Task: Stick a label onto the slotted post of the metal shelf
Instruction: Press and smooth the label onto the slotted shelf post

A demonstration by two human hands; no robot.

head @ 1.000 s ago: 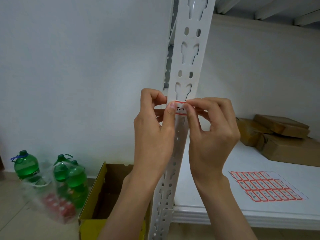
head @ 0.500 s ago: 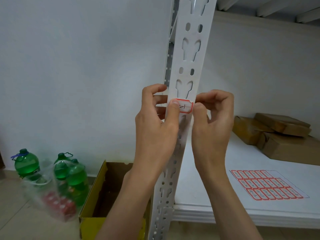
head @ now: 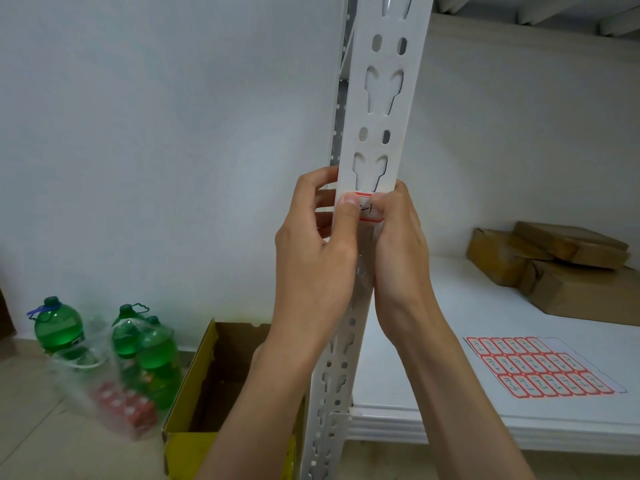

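The white slotted post [head: 381, 98] of the metal shelf rises through the middle of the view. A small white label [head: 367, 210] with a red border and black handwriting lies flat across the post's front, just below a keyhole slot. My left hand [head: 311, 258] wraps its fingers round the post's left edge, and its thumb presses the label's left end. My right hand [head: 401, 247] grips the post from the right, its thumb on the label's right end, which it hides.
A sheet of several red-bordered labels [head: 540, 370] lies on the white shelf board [head: 450, 306]. Brown parcels [head: 561, 265] are stacked at the back right. On the floor to the left stand green bottles [head: 145, 351] and an open yellow box [head: 194, 386].
The label went from being held by its ends at the post to lying flat on it. My right thumb has slid onto its right end, covering more of it.
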